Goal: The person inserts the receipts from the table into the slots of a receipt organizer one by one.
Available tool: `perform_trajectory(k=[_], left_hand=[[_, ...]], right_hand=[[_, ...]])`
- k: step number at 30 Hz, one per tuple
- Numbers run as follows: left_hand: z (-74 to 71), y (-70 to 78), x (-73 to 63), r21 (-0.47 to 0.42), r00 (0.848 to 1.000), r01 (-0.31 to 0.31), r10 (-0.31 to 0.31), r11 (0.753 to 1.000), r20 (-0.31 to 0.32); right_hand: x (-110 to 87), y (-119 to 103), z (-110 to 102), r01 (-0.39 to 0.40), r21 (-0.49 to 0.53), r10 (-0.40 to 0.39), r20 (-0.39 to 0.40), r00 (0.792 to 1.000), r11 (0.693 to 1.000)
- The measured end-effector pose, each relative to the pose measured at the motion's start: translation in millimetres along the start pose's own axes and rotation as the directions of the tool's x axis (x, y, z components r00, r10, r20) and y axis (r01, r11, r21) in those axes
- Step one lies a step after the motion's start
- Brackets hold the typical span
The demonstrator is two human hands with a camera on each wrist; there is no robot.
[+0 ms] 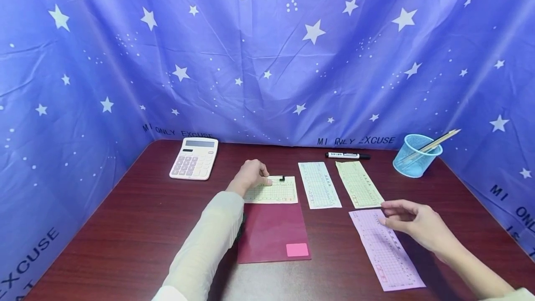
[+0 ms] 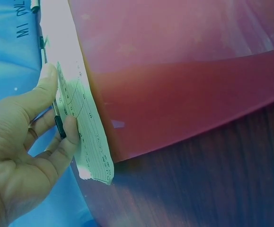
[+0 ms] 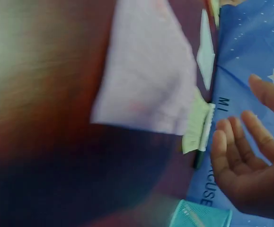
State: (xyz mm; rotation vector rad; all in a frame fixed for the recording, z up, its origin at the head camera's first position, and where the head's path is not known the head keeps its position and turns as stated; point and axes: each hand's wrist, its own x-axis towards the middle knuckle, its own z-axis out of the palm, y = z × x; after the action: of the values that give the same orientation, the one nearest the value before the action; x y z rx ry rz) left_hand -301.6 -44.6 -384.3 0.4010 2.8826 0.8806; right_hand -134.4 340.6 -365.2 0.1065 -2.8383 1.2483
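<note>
A dark red clipboard [image 1: 273, 231] lies on the table with a pale yellow-green printed slip [image 1: 277, 193] across its top. My left hand [image 1: 252, 175] is at the clipboard's top edge, where its thumb and curled fingers grip the metal clip [image 2: 56, 109] with black ends. Part of the slip and clip is hidden behind that hand. To the right, my right hand [image 1: 420, 224] hovers with fingers apart over the upper end of a pink printed slip [image 1: 386, 250], holding nothing. A green slip [image 1: 359, 184] and a whitish-blue slip [image 1: 319, 185] lie farther back.
A white calculator [image 1: 194, 159] sits at the back left. Along the back edge lies a marker [image 1: 347, 155], and a blue mesh cup [image 1: 414, 161] with pencils stands at the back right. A pink sticker [image 1: 297, 250] marks the clipboard's lower corner. A starry blue curtain [image 1: 267, 59] surrounds the table.
</note>
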Motion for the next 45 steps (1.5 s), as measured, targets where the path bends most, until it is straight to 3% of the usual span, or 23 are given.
perform_trajectory(k=[6,18,25,34,45], left_hand=[[-1.5,-0.6,-1.2,-0.007,1.0,0.001,-0.001,1.0,-0.005],[-2.8,0.3,-2.1,0.005,1.0,-0.009,0.009,1.0,-0.011],[0.1,-0.4,-0.2,0.048,0.999,-0.042,0.043,0.998,-0.027],[2.4,-0.9,1.3,0.047,1.0,0.008,-0.008,0.999,-0.003],[2.6,1.4,0.8,0.043,1.0,0.008,-0.007,0.999,-0.017]], right_hand=[[-11.3,12,1,-0.134,-0.196,0.138,0.007,0.99,0.971],[-20.1,15,14,-0.169,-0.427,0.2,0.028,0.979,0.888],[-20.1,14,16,-0.197,-0.432,0.229,0.022,0.973,0.88],[-23.0,12,17,-0.197,-0.419,0.232,0.034,0.972,0.886],[-22.6,16,17,-0.219,-0.343,0.25,0.046,0.967,0.913]])
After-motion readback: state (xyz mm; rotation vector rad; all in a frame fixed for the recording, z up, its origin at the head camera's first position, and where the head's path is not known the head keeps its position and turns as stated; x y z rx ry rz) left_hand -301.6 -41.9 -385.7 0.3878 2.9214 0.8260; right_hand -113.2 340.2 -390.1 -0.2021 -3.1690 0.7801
